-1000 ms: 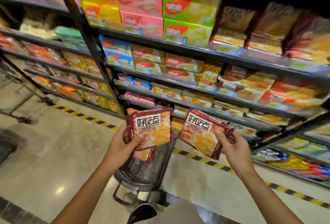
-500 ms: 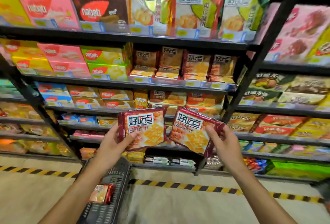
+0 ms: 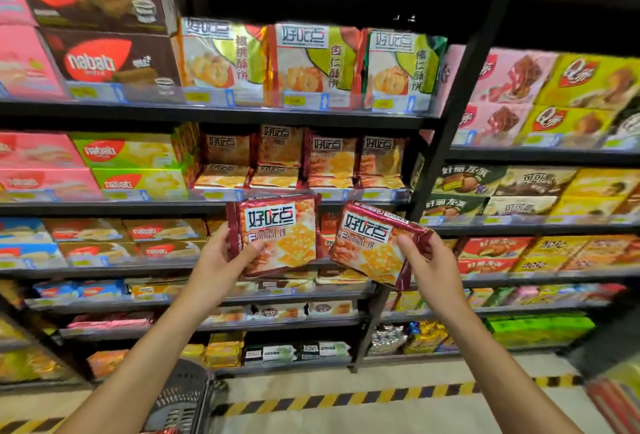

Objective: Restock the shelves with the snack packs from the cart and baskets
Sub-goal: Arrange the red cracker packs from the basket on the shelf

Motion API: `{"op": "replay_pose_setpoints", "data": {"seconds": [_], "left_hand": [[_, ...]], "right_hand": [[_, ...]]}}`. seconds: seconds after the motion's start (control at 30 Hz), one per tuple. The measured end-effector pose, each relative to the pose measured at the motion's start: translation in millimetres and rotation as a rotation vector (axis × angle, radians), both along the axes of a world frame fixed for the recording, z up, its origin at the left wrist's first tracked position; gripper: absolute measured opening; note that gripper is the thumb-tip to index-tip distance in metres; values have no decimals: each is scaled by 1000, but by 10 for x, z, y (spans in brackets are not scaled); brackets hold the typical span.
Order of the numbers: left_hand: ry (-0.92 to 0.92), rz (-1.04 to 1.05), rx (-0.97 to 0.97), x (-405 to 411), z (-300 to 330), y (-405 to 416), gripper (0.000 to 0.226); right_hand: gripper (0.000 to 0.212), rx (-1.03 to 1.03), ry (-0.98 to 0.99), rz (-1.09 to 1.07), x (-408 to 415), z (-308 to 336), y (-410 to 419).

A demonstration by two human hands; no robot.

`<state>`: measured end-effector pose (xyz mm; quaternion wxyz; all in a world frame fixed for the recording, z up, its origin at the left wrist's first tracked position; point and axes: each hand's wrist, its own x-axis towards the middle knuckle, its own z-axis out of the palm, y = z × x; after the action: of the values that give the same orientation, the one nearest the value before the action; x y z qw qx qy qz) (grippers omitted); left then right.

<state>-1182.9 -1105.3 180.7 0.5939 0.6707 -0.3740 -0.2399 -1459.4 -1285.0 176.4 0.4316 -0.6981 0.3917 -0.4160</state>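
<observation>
The fingers [image 3: 251, 250] of the left hand [image 3: 221, 265] were curled round the lower left corner of one pack [image 3: 277, 234], thumb across its front. Those of the right hand [image 3: 431, 265] pinched the right edge of a second pack [image 3: 375, 243], thumb on the face, the rest hidden behind it. Both hands were raised before the shelves [image 3: 207, 203], the two packs side by side and just apart.

Each pack was a flat, squarish pouch of glossy dark red film with crimped edges. A white label with bold outlined Chinese characters sat near the top, a smaller line of print under it, and pictures of golden square crackers filled the lower half. The left pack stood nearly upright, facing the camera. The right one was tilted, its top leaning left, its film creased where the hand gripped it.

Directly behind and above them, on the rack's middle shelf, stood a row of like packs [image 3: 332, 160] in the same dark red. Above those were larger pouches [image 3: 311, 66] with green panels. Brown and pink boxes [image 3: 104, 59] filled the left side. A dark basket [image 3: 183, 399] stood at the bottom by the left forearm, near a yellow-black floor stripe [image 3: 346, 397].
</observation>
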Motion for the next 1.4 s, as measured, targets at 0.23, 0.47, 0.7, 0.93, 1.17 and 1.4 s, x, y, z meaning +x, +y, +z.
{"op": "replay_pose_setpoints", "data": {"seconds": [0.23,0.47,0.7,0.93,1.17,1.4], "left_hand": [[-27,-40,43,497,-59,-686,42],[-11,-121,62,836,-105,-1267,44],[-57,-108,33,945,-164,-1611,46],[-106,-63,10,848,-150,-1890,48],[-90,-28,-14,815,-197,-2067,42],[-96,-41,-15,741,-253,-2150,39]], "right_hand": [[19,-42,33,-73,390,28,-524],[12,-99,-3,-171,668,24,-924],[31,-237,-15,-214,864,78,-1511],[34,-315,131,-190,1045,145,-2170],[51,-220,136,-285,1230,-170,-2508],[81,-497,261,-426,1372,-668,-2203]]}}
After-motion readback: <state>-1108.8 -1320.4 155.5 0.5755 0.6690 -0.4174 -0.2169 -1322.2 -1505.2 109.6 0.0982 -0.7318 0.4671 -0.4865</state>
